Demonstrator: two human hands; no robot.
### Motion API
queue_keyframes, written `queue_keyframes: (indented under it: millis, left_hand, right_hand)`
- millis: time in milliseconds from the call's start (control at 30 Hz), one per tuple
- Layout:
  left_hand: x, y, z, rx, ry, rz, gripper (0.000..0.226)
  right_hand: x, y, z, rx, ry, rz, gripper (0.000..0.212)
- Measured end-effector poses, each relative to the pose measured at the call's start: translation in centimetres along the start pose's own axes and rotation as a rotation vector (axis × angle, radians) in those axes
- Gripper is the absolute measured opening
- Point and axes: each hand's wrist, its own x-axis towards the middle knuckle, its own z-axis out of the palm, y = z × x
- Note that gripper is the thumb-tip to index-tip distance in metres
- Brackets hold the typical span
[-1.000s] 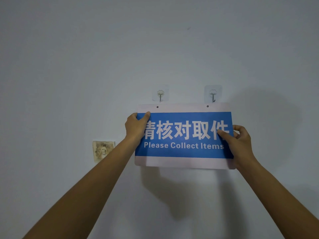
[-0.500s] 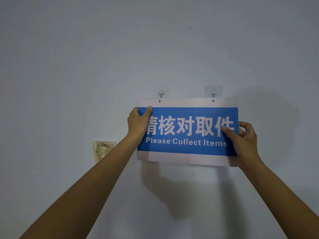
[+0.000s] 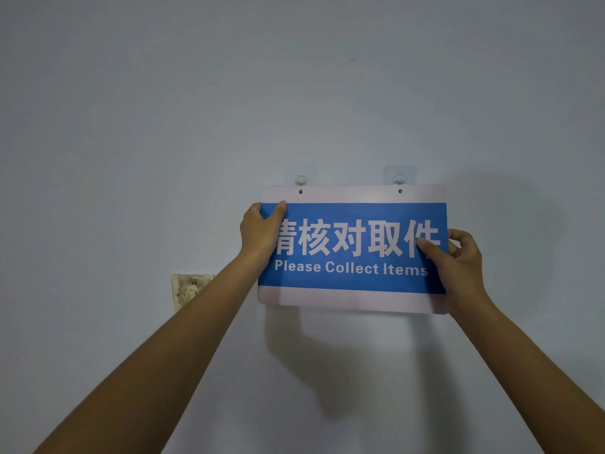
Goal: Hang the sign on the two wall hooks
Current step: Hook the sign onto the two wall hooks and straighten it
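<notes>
A blue and white sign reading "Please Collect Items" is held flat against the pale wall. My left hand grips its left edge, thumb on the front. My right hand pinches its right edge. Two small holes sit in the sign's white top strip. Just above them, the left hook and the right hook peek over the top edge; their lower parts are hidden behind the sign. Whether the hooks pass through the holes I cannot tell.
A stained, worn wall plate sits to the left, partly behind my left forearm. The rest of the wall is plain and pale, with the sign's shadow below.
Both hands have lifted the sign upward along the wall. Its top edge now covers the lower parts of both hooks, which were fully visible above it a second ago.
</notes>
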Motion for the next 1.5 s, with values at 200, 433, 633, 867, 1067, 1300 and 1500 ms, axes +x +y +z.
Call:
queue_keyframes:
  millis: [200,433,633,867,1067,1300,1500]
  left_hand:
    - [0.2,0.1,-0.1,0.093,0.012,0.011,0.03]
    - [0.5,0.5,-0.6,0.221,-0.028,0.001,0.04]
    - [0.6,0.3,-1.0,0.333,-0.051,0.016,0.048]
    - [-0.4,0.8,-0.8,0.581,-0.004,0.042,0.054]
    - [-2.0,3.6,0.1,0.736,0.188,0.503,0.041]
    - [-4.2,7.6,6.6,0.627,-0.179,0.906,0.025]
    - [-3.1,7.0,9.8,0.69,-0.234,0.764,0.026]
  right_hand:
    - [0.1,0.3,0.2,0.002,0.002,0.014,0.037]
    - [-0.3,0.1,0.1,-0.02,0.02,-0.011,0.037]
    - [-0.7,0.6,0.1,-0.021,0.028,-0.012,0.037]
    - [-0.8,0.6,-0.1,-0.019,0.016,-0.029,0.037]
    - [-0.5,0.0,-0.7,-0.021,-0.01,-0.086,0.037]
    - [-0.2,0.4,-0.8,-0.006,-0.015,-0.089,0.038]
    - [0.2,1.2,-1.1,-0.011,-0.06,-0.049,0.038]
